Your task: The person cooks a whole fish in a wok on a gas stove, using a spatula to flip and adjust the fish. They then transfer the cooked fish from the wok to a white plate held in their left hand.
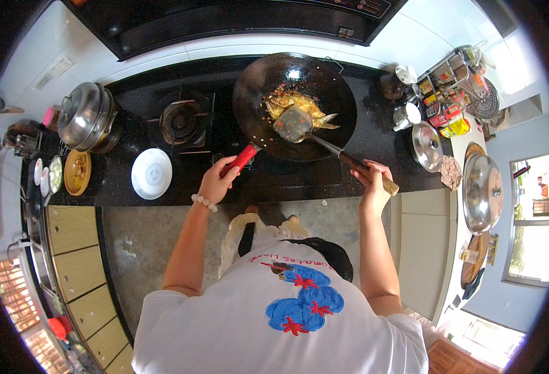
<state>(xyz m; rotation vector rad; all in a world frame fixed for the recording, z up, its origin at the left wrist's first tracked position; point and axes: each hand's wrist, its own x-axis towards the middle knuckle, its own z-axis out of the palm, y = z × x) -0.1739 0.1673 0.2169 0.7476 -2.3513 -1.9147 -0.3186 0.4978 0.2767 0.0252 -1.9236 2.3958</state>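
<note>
My left hand [218, 180] grips the red handle [239, 160] of a dark wok [251, 100] on the right side of the stove. In my right hand [372, 182] is the long handle of a wok spatula [294, 124], wood at its grip end. Its wide metal blade lies inside the wok, over the near part of a browned fish [297, 104], and hides some of it. The tail fin points right. Small red and yellow bits, like chopped seasoning, lie on and around the fish.
Left of the wok is a gas burner [181, 122], with a white bowl [152, 174] near the counter's front edge. A lidded steel pot [85, 117] and brown dish [78, 172] stand farther left. Rightward are mugs [406, 116], a steel lid [427, 146], a cloth [451, 173] and a condiment rack [442, 79].
</note>
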